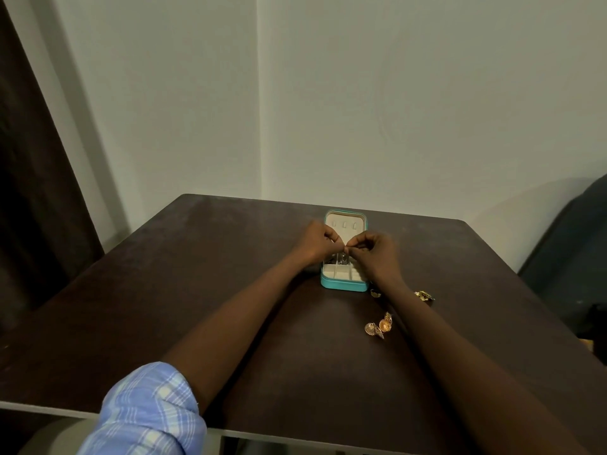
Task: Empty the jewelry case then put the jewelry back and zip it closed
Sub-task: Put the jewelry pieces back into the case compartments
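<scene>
- Right over the open jewelry case [344,280], the person's two hands meet fingertip to fingertip.
- Left hand [318,242]: fingers curled in, thumb and forefinger pinched together on something very small; what it is cannot be told at this size.
- Right hand [372,250]: likewise curled, its fingertips pinched against those of the left hand on that same tiny thing.
- The case is teal outside and cream inside, and lies flat on the dark table [164,290] toward the far edge, with its lid [345,221] opened away from the person.
- Its near row of compartments looks bare; just behind them, under the hands, a few small silvery pieces [341,259] lie in the case.
- A pair of round gold earrings [378,326] sits on the table nearer the person than the case and slightly to its right, the two touching each other.
- Another small gold piece [424,295] lies to the right of the case, just past the right forearm.
- One more gold bit [375,292] shows beside the case's near right corner, partly hidden by that forearm.
- A blue plaid sleeve [147,412] is rolled up on the left arm.
</scene>
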